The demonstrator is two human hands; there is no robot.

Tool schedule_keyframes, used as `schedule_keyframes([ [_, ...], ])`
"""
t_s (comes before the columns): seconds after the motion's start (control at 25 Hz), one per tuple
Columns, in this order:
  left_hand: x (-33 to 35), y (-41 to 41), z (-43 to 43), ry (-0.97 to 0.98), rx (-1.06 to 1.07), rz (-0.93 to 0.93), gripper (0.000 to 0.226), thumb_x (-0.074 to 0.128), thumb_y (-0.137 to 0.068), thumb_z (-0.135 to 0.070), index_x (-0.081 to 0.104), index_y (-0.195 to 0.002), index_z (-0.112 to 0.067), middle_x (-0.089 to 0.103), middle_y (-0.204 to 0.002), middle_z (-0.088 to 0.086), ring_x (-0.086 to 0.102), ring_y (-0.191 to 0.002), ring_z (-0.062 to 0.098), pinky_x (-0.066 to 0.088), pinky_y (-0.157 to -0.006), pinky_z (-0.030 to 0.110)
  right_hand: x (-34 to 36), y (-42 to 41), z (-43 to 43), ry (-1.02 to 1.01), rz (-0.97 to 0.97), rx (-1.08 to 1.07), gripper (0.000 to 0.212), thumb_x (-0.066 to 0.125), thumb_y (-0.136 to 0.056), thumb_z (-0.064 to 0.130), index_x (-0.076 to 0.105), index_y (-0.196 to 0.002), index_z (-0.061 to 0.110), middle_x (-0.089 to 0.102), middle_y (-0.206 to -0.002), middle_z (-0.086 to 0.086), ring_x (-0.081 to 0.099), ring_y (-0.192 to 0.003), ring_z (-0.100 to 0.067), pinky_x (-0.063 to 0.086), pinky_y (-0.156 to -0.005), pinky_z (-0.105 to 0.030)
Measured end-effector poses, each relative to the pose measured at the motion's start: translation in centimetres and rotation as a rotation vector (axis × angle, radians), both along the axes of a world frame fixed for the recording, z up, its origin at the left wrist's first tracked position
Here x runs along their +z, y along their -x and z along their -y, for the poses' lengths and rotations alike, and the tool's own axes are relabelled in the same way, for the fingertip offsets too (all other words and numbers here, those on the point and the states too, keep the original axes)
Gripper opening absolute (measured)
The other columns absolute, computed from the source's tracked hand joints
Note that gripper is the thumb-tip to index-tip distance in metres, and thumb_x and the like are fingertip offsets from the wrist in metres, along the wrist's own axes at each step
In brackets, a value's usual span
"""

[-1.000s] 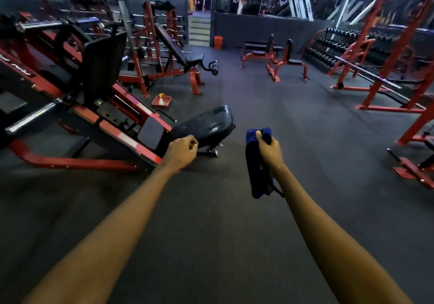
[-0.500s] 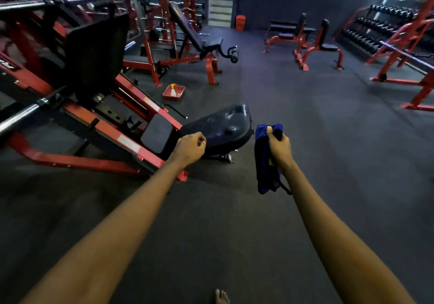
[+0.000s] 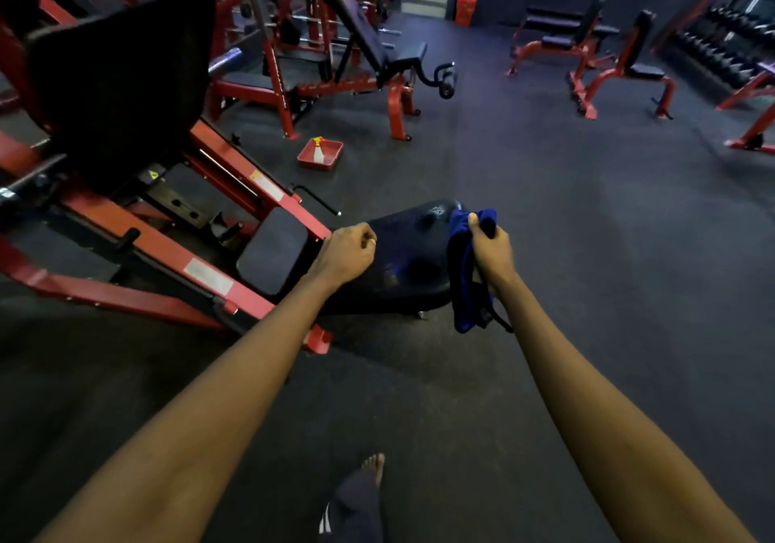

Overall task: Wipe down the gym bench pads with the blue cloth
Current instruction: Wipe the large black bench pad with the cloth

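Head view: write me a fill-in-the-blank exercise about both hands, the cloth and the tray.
The right hand grips a ____ cloth. The left hand, fingers curled, holds ____. The small tray on the floor is coloured ____.
Missing words: blue; nothing; red.

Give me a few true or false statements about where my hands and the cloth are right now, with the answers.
1. The right hand grips the blue cloth. True.
2. The left hand holds a second cloth. False: its fingers are curled and hold nothing.
3. The blue cloth lies spread flat on the black pad. False: it hangs bunched from the right hand.
4. A red tray sits on the floor beyond the black pad. True.
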State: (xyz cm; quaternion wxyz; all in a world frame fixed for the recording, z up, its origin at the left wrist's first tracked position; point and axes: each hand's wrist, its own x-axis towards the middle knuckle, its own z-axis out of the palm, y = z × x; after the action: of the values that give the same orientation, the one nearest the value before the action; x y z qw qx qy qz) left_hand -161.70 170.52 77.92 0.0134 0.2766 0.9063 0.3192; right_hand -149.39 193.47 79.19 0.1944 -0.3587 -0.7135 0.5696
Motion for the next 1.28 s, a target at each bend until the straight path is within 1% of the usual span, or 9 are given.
schedule_keyframes([
  [0.12,-1.0,6.3,-3.9,0.016,0.002,0.028,0.016,0.056,-0.09,-0.02,0.071,-0.097,-0.02,0.076,-0.097,0.007,0.07,-0.097,0.033,0.053,-0.089,0.044,-0.7,6.2,-3.3,-0.027,0.034,0.008,0.036,0.057,-0.097,0.058,0.063,-0.093,0.023,0.069,-0.089,0.0,0.067,-0.091,-0.022,0.053,-0.084,-0.042],
  [0.32,-1.5,16.2,-10.5,0.034,0.003,0.068,0.018,0.055,-0.094,-0.02,0.071,-0.101,-0.018,0.075,-0.099,0.007,0.069,-0.098,0.032,0.053,-0.089,0.041,-0.7,16.2,-10.4,-0.043,0.08,0.013,0.036,0.056,-0.095,0.061,0.064,-0.091,0.026,0.072,-0.094,-0.002,0.069,-0.096,-0.024,0.055,-0.087,-0.046],
  [0.48,-2.6,21.2,-15.2,0.048,0.002,0.095,0.018,0.055,-0.095,-0.019,0.07,-0.103,-0.015,0.075,-0.1,0.007,0.069,-0.097,0.029,0.052,-0.088,0.04,-2.1,23.3,-14.8,-0.037,0.097,0.07,0.036,0.056,-0.097,0.058,0.064,-0.091,0.024,0.07,-0.09,0.0,0.068,-0.089,-0.02,0.053,-0.082,-0.041],
  [0.64,-5.2,25.8,-20.0,0.08,0.076,0.14,0.018,0.055,-0.095,-0.017,0.071,-0.103,-0.014,0.075,-0.103,0.009,0.069,-0.1,0.031,0.051,-0.091,0.04,-5.2,30.9,-19.5,-0.039,0.156,0.212,0.041,0.056,-0.096,0.061,0.064,-0.091,0.021,0.069,-0.087,0.0,0.068,-0.088,-0.02,0.052,-0.079,-0.041],
  [0.72,-6.4,28.1,-22.4,0.096,0.152,0.175,0.02,0.053,-0.095,-0.018,0.071,-0.104,-0.014,0.075,-0.106,0.01,0.067,-0.104,0.033,0.05,-0.094,0.041,-6.7,34.9,-22.2,-0.03,0.183,0.284,0.039,0.056,-0.096,0.06,0.063,-0.093,0.022,0.067,-0.086,0.002,0.067,-0.089,-0.021,0.05,-0.079,-0.039],
  [0.88,-7.9,30.7,-26.0,0.117,0.282,0.253,0.022,0.052,-0.095,-0.018,0.071,-0.106,-0.014,0.074,-0.11,0.011,0.065,-0.107,0.033,0.048,-0.097,0.041,-8.1,41.0,-25.1,-0.088,0.219,0.468,0.033,0.055,-0.099,0.055,0.059,-0.086,0.025,0.064,-0.082,0.007,0.064,-0.085,-0.018,0.047,-0.076,-0.033],
  [1.0,-8.9,32.1,-27.1,0.135,0.353,0.319,0.021,0.052,-0.097,-0.017,0.069,-0.109,-0.013,0.072,-0.111,0.011,0.065,-0.109,0.032,0.046,-0.099,0.041,-9.3,44.0,-25.5,-0.155,0.289,0.643,0.036,0.052,-0.101,0.055,0.062,-0.099,0.021,0.069,-0.096,0.002,0.065,-0.092,-0.018,0.048,-0.081,-0.034],
  [1.08,-9.9,33.2,-27.2,0.125,0.415,0.346,0.022,0.052,-0.098,-0.017,0.068,-0.112,-0.012,0.072,-0.114,0.012,0.064,-0.111,0.032,0.045,-0.101,0.041,-10.4,45.9,-25.4,-0.223,0.334,0.771,0.034,0.051,-0.102,0.054,0.061,-0.106,0.022,0.068,-0.106,0.0,0.063,-0.097,-0.018,0.043,-0.082,-0.03],
  [1.28,-13.3,34.9,-27.9,0.109,0.54,0.419,0.025,0.051,-0.096,-0.016,0.069,-0.112,-0.014,0.072,-0.114,0.013,0.064,-0.112,0.034,0.045,-0.102,0.042,-14.2,49.5,-25.4,-0.25,0.379,0.926,0.032,0.055,-0.101,0.05,0.064,-0.115,0.022,0.068,-0.11,0.0,0.064,-0.103,-0.017,0.046,-0.087,-0.028],
])
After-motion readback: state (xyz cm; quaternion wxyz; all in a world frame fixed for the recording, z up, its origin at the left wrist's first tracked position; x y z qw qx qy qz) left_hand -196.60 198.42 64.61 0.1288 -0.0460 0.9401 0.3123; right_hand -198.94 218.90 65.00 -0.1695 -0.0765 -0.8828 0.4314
